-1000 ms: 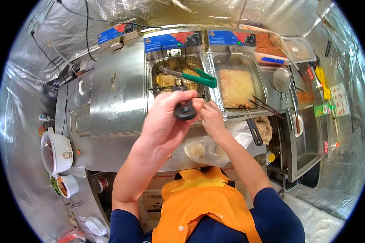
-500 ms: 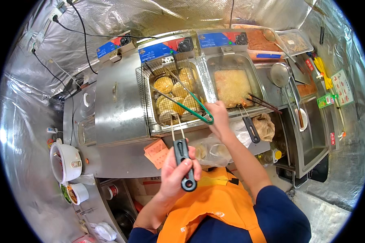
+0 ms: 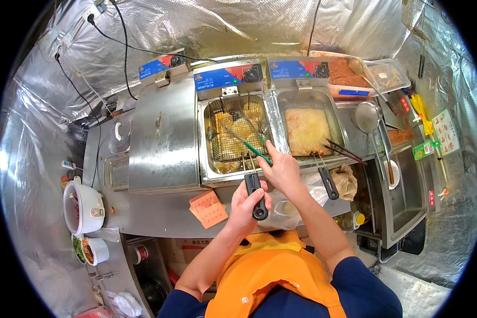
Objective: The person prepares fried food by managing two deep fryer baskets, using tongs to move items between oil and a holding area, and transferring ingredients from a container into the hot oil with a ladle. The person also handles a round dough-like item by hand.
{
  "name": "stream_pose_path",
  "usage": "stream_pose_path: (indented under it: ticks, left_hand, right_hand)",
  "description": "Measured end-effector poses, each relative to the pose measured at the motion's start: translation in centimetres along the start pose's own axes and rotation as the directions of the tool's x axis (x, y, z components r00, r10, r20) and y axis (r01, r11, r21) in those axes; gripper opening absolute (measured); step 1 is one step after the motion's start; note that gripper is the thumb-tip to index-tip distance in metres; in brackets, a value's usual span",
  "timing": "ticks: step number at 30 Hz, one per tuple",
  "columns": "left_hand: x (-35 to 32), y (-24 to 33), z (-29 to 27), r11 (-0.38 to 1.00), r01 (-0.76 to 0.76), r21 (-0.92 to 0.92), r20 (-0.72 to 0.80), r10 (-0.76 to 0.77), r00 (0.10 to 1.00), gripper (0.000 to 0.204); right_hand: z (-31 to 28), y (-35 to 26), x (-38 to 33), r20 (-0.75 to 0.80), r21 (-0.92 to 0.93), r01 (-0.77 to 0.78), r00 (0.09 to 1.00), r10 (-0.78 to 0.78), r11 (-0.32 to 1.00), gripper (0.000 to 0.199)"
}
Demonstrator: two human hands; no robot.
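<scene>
My left hand is closed around the black handle of a wire fryer basket. The basket sits in the oil of the left-hand fryer vat, with several golden round pieces in and under its mesh. Green-handled metal tongs are gripped in my right hand, just right of the basket handle. Their two arms reach spread apart over the basket. Part of the food is blurred by mesh and oil, so its kind is unclear.
Beside it, another fryer vat holds foaming oil, a black-handled basket and dark chopsticks. A steel lid lies left. Orange paper slips rest on the counter. A ladle and food tubs stand at right.
The basket has gone down into the vat and shifted right, with my left hand following. The tongs stay over it, now more upright and lower in my right hand's grip.
</scene>
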State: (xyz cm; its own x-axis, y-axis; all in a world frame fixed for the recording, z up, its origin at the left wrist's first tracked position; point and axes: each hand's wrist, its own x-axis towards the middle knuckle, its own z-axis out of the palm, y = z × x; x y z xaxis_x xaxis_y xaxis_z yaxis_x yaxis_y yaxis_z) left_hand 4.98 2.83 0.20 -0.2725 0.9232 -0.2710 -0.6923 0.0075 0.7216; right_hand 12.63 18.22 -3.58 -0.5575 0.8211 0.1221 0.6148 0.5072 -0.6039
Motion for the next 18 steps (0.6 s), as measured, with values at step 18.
stream_pose_path:
  ticks: [18]
  left_hand:
    - [0.5, 1.6, 0.3, -0.423, -0.312, 0.851, 0.480, 0.382, 0.790, 0.034]
  right_hand:
    - [1.4, -2.1, 2.7, 0.096, -0.349, 0.122, 0.991, -0.094, 0.929, 0.052]
